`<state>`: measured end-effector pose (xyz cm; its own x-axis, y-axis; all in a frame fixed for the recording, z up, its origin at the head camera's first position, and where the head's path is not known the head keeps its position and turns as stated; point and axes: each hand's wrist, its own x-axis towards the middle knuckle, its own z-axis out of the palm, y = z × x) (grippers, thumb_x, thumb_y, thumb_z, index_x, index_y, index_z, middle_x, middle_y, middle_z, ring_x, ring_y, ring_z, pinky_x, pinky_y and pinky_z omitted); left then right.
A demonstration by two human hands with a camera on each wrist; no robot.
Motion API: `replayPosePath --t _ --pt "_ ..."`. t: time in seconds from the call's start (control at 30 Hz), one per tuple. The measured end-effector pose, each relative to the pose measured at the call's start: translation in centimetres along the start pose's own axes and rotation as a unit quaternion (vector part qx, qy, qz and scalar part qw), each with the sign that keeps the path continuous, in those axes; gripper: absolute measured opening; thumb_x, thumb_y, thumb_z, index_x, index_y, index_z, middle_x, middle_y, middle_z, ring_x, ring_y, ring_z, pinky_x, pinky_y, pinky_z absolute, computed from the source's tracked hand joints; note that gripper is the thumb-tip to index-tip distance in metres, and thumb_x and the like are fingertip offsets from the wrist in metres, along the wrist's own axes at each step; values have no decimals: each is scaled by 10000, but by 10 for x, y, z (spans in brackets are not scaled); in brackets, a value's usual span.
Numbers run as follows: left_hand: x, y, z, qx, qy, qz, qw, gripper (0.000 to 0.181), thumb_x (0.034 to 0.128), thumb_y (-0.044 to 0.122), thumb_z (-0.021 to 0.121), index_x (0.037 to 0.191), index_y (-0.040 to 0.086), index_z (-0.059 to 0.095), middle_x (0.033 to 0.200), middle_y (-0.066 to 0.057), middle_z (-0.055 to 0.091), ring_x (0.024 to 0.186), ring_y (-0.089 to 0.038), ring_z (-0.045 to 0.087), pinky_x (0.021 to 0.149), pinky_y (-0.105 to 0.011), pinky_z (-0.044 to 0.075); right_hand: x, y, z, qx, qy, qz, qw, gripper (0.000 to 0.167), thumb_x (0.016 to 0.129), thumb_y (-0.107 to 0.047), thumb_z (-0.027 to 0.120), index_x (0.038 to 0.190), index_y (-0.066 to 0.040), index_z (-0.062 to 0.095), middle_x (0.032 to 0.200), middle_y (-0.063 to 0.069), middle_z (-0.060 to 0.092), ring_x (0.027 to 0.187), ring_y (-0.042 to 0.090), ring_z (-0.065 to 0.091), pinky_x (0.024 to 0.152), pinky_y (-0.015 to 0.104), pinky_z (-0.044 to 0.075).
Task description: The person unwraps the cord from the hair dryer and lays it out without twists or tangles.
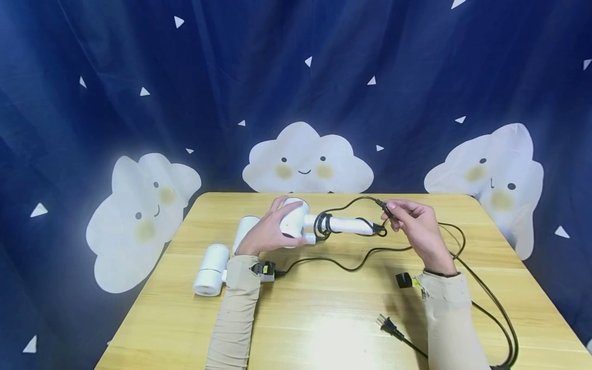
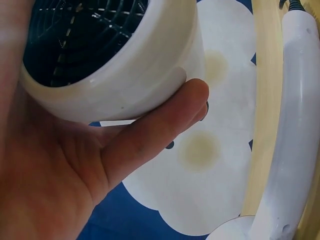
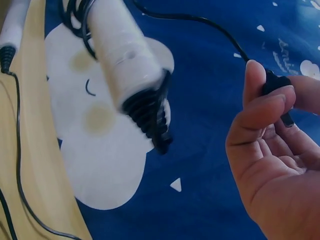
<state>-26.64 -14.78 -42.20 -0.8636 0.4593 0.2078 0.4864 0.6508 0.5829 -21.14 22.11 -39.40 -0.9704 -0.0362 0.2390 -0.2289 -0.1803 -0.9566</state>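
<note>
A white hair dryer (image 1: 294,222) is gripped round its barrel by the left hand (image 1: 265,234), its handle pointing right. In the left wrist view the fingers of the left hand (image 2: 100,145) curve round the barrel (image 2: 165,65), whose end shows a dark grille. Black cord loops round the handle (image 3: 117,45) in the right wrist view. The right hand (image 3: 280,160) pinches the black plug (image 3: 274,84) at the cord's end between thumb and fingers; in the head view the right hand (image 1: 423,231) is at the right of the handle.
Another white dryer (image 1: 208,280) lies at the left of the wooden table (image 1: 324,318), and part of one more (image 1: 245,228) shows behind the left hand. A black cord (image 1: 351,268) runs across the middle. A loose two-pin plug (image 1: 390,327) and a black connector (image 1: 404,280) are near the right forearm.
</note>
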Motion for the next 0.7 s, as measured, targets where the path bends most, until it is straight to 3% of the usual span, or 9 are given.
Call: replayPosePath --t 0.27,0.43,0.7 --pt "0 0 -1 7 38 -65 10000 952 684 629 853 1522 448 437 1668 -91 269 1201 -321 600 756 -364 529 -6 -11 6 -193 -321 -77 9993 171 1025 -87 624 1081 -42 779 793 -4 785 607 84 593 600 199 487" --pt "-1 -1 -2 19 79 -130 9999 951 677 632 858 1513 487 429 1675 -46 260 1233 -317 590 774 -370 526 -10 -16 8 -527 -550 24 9971 175 1028 -112 627 1093 -24 764 787 -14 777 615 79 586 592 212 486" --pt "-2 0 -3 68 105 -194 9997 961 671 612 871 1515 477 432 1667 -35 274 1228 -304 599 810 -386 527 -12 -17 6 -1005 -1416 77 9848 215 1036 -85 602 1136 70 712 813 11 759 587 81 584 562 255 507"
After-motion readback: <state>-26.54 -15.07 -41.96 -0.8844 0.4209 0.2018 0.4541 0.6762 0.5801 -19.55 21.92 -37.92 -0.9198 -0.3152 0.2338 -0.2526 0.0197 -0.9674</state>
